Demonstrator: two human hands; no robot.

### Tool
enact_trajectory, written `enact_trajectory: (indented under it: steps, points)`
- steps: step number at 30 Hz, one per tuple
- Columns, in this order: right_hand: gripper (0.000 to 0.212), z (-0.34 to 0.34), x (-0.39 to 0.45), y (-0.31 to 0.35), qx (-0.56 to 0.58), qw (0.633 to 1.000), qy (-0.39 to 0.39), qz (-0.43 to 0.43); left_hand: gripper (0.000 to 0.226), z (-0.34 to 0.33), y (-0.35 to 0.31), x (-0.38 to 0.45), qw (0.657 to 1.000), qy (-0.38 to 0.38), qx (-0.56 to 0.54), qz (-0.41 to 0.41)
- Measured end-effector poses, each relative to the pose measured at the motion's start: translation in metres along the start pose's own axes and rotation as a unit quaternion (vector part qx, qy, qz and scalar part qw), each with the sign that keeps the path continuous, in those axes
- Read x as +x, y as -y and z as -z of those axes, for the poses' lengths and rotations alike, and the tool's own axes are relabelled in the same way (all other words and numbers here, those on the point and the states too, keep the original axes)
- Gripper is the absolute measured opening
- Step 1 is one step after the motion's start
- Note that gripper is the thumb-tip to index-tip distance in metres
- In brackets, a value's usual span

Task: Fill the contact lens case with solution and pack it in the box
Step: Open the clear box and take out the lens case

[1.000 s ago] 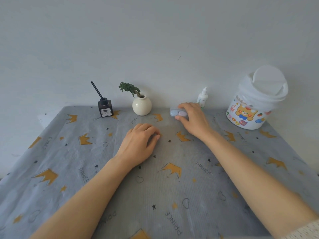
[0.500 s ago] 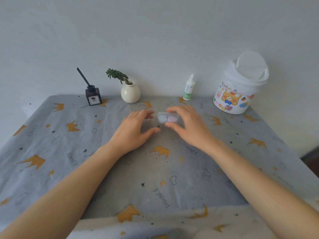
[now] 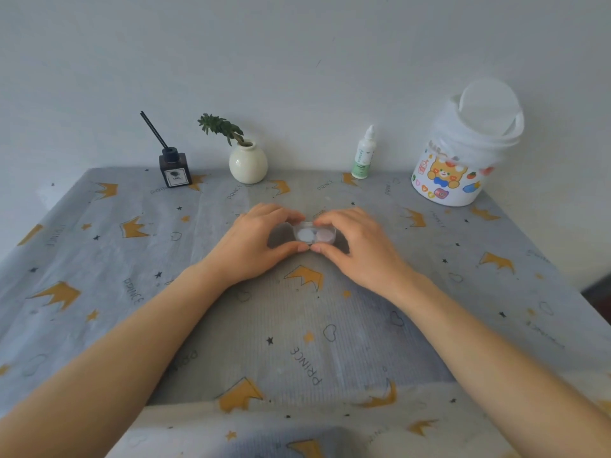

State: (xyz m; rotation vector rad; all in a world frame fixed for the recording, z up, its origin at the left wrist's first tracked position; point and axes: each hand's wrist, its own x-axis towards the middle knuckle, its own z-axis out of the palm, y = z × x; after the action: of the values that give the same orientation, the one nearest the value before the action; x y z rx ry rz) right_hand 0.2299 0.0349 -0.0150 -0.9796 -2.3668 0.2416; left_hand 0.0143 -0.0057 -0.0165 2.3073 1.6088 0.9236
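A small clear box (image 3: 314,233) rests on the table's middle, and through it I see a contact lens case with a pale blue cap and a pink cap. My left hand (image 3: 254,242) holds the box's left end between curled fingers and thumb. My right hand (image 3: 358,247) holds its right end the same way, and the two thumbs nearly meet at the near side. A small white solution bottle (image 3: 363,153) with a green label stands upright by the wall, behind and to the right of the box.
A grey cloth (image 3: 297,342) with crowns covers the table. Along the wall stand a dark reed diffuser (image 3: 174,168), a white vase (image 3: 248,161) with a green sprig, and a white tub (image 3: 463,150) with a bear picture, its lid raised.
My right hand brought the box from the back of the table towards me and set it at the middle. My left hand came up and took hold of its left end.
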Motion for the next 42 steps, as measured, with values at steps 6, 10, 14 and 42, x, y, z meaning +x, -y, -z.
enact_trajectory:
  steps: [6, 10, 14, 42]
  points:
    - [0.025, 0.006, -0.002, 0.01, -0.156, 0.984, -0.041, 0.079, 0.044, -0.001, -0.001, 0.0, 0.999, 0.002, 0.032, -0.022]
    - [0.024, 0.009, 0.0, 0.018, -0.245, 0.962, -0.042, 0.116, 0.041, -0.003, -0.003, 0.0, 0.998, 0.0, 0.054, -0.028]
    - [0.022, 0.007, 0.003, 0.023, -0.276, 0.95, -0.053, 0.134, 0.042, -0.004, -0.005, 0.001, 0.998, 0.0, 0.057, -0.024]
    - [0.019, 0.025, 0.021, 0.026, -0.23, 0.968, 0.025, 0.092, 0.047, -0.002, -0.002, 0.005, 1.0, 0.006, -0.009, 0.014]
